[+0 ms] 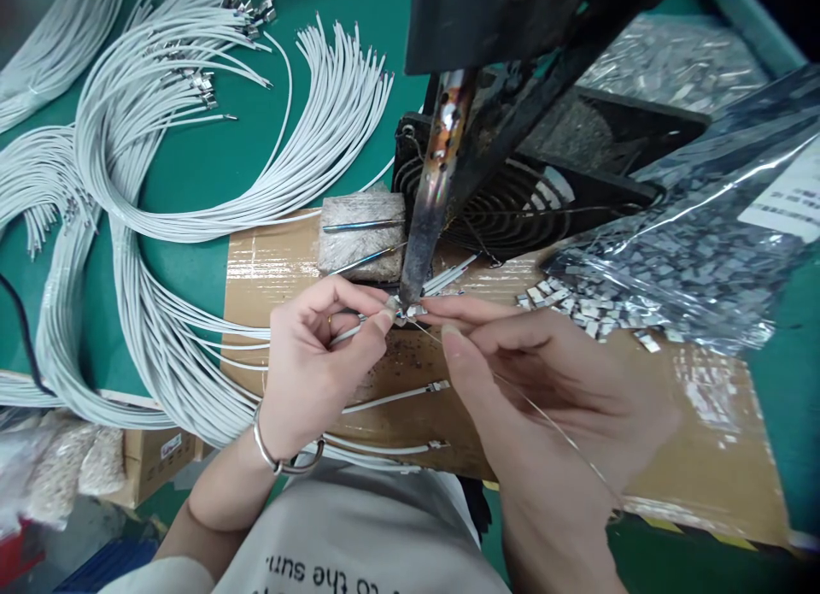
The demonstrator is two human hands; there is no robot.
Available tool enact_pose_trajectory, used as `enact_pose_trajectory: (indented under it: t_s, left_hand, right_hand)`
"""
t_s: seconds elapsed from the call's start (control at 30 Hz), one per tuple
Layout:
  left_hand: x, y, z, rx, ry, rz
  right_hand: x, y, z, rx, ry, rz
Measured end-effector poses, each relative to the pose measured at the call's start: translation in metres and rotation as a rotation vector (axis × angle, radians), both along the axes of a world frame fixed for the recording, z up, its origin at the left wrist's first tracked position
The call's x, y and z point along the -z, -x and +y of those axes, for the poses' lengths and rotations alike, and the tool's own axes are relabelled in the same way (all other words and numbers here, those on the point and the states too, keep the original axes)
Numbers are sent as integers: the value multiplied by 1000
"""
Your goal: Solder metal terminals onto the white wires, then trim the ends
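My left hand point(317, 355) pinches a white wire point(349, 333) with a small metal terminal point(405, 309) at its end, held right under the tip of a fixed soldering iron point(436, 184). My right hand point(544, 380) is closed in a pinch on a thin solder wire point(551, 423), feeding its end to the same terminal. The two hands' fingertips nearly meet at the iron's tip, above a taped cardboard sheet point(269, 261).
Bundles of white wires point(192, 124) curve over the green table at left. A wire-brush block point(362, 235) sits behind the iron, a black fan point(531, 201) beyond it. A plastic bag of metal terminals point(692, 252) spills at right. Finished wires point(397, 397) lie on the cardboard.
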State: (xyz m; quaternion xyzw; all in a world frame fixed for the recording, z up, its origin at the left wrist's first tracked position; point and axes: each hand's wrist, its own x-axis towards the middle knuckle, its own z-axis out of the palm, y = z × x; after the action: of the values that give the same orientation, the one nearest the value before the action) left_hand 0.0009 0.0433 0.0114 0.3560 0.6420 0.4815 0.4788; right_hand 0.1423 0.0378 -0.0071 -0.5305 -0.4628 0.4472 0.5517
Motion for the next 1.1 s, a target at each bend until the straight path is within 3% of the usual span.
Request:
enact_pose_trajectory:
  t_s: [1.1]
  left_hand:
    - [3,2,-2,35,2,-26]
  right_hand:
    - [9,-6,-1,-64,-34,31]
